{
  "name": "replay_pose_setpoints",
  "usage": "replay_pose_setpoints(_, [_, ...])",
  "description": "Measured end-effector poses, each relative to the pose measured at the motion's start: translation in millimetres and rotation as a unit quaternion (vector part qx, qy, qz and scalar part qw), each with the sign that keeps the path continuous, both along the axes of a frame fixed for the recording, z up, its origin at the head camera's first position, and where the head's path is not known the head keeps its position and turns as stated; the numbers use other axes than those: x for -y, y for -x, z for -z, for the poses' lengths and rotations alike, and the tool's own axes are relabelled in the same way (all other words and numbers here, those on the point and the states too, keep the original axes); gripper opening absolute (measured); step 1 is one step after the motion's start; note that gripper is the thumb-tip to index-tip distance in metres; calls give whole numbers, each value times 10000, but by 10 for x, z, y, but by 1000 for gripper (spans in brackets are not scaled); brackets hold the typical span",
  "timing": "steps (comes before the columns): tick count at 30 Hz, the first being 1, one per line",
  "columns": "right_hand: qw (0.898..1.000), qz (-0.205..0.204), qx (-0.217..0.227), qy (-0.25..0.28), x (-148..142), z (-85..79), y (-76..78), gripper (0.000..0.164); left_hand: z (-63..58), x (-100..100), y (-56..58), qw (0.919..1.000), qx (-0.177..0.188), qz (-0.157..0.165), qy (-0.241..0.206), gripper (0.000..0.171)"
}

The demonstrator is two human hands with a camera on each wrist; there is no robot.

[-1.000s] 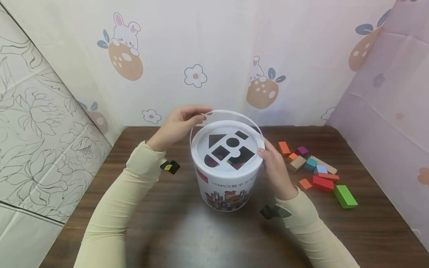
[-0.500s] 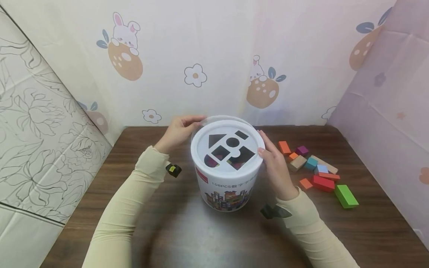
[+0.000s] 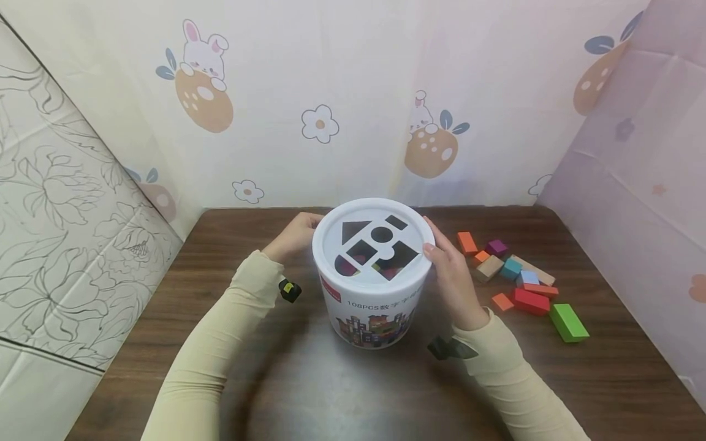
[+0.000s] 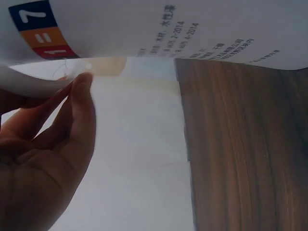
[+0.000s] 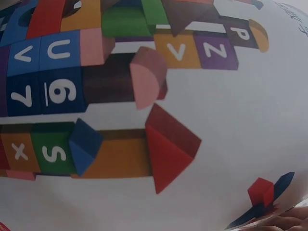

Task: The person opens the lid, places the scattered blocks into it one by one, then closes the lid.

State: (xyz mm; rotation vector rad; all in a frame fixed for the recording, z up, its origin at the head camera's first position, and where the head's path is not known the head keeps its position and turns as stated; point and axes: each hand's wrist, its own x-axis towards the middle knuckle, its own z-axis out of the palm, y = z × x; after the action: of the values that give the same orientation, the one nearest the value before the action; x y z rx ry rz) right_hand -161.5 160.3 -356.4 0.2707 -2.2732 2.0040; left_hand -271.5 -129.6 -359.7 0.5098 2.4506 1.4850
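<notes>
A white toy-block bucket (image 3: 373,306) stands upright on the table, printed with "108PCS" and coloured blocks. Its white lid (image 3: 333,236) has cut-out shapes: a triangle, a circle and several others, with colours showing faintly inside. My left hand (image 3: 295,237) is at the bucket's far left side, its fingertips hidden behind the rim in the head view. In the left wrist view, thumb and fingers pinch the pale bucket handle (image 4: 82,67) close to the wall. My right hand (image 3: 453,275) grips the bucket's right side, thumb on the lid's rim and fingers behind.
Loose wooden blocks lie to the right, among them a green block (image 3: 569,323), a red block (image 3: 531,301), a teal block (image 3: 510,269) and a purple block (image 3: 497,247). A patterned curtain (image 3: 331,79) hangs behind the brown table (image 3: 182,269).
My left hand has lowered the handle from above the lid down behind the bucket, so it is out of sight in the head view. The right hand and the bucket have stayed put.
</notes>
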Motion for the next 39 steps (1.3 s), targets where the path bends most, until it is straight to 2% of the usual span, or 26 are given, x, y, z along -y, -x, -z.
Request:
replay_pose_setpoints(6, [10000,12,-60,-70,0,22,-1,50,56,30,-5,9984,448,305,-148,20])
replay_pose_setpoints(10, [9999,45,-45,-97,0,27,-3,50,64,66,-16,9975,502,448,-224,25])
replay_pose_setpoints(14, [9999,44,-38,-147,2,30,-1,50,12,102,-58,9991,310,291,-53,33])
replay_pose_setpoints(17, [9998,43,-56,-202,6,31,-1,50,-79,113,-111,10000,31,38,80,36])
replay_pose_setpoints(21, [9998,53,-106,-189,7,41,4,51,-257,122,-198,9989,-432,-183,14,37])
replay_pose_setpoints(24, [9998,51,-138,-139,4,46,7,51,-424,121,-285,9950,-971,-209,22,37])
replay_pose_setpoints(28, [9998,41,-137,-119,7,45,5,51,-617,97,-422,9863,-1642,-6,124,38])
replay_pose_setpoints(31, [9998,37,-150,-115,12,44,5,50,-715,46,-538,9762,-2134,250,291,35])
replay_pose_setpoints(35, [9998,55,-158,-109,17,40,3,50,-800,-58,-706,9518,-2953,606,574,29])
replay_pose_setpoints(39, [9998,69,-131,-96,17,41,0,51,-848,-173,-858,9278,-3494,1050,780,21])
